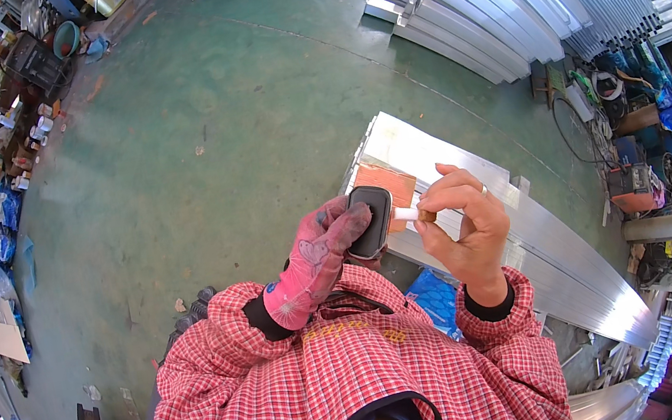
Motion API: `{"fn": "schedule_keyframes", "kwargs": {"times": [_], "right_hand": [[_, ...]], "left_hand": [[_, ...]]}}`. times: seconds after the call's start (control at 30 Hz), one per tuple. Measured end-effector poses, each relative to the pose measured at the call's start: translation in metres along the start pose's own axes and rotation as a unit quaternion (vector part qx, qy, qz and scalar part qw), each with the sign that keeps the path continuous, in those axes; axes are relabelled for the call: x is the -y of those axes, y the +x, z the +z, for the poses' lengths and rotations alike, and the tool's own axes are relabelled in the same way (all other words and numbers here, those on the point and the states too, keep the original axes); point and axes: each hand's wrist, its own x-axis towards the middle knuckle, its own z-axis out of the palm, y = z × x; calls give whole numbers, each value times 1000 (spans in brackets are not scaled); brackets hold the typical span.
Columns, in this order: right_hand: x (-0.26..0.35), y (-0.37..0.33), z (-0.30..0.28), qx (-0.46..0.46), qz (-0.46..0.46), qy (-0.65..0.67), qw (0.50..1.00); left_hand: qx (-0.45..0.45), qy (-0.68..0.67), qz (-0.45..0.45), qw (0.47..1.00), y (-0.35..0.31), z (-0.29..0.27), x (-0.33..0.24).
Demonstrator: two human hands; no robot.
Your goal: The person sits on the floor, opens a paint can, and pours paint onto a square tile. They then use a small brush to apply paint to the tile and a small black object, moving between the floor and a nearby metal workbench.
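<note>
Head view: your gloved left hand [321, 252] grips a black case [368, 221]; right hand [466, 229] pinches a white stick [405, 213] at its edge, contact just begun.

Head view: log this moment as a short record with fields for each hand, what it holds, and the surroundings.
left hand: in a pink glove, gripping a small black flat device held up at chest height
right hand: bare, wearing a ring, pinching a small white stick-like piece whose tip meets the device's edge
below the hands: long aluminium profiles, an orange-brown block lying on top
floor: green
background: more stacked aluminium profiles at upper right
clothing: red checked shirt
</note>
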Motion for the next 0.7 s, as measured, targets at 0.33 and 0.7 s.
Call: {"fn": "schedule_keyframes", "kwargs": {"times": [0.33, 0.7], "right_hand": [[-2, 1, 0, -5, 1, -4, 1000], [-3, 2, -1, -9, 8, -6, 1000]], "left_hand": [[11, 16, 6, 1000, 0, 2, -2], [12, 18, 1, 1000, -1, 2, -2]]}}
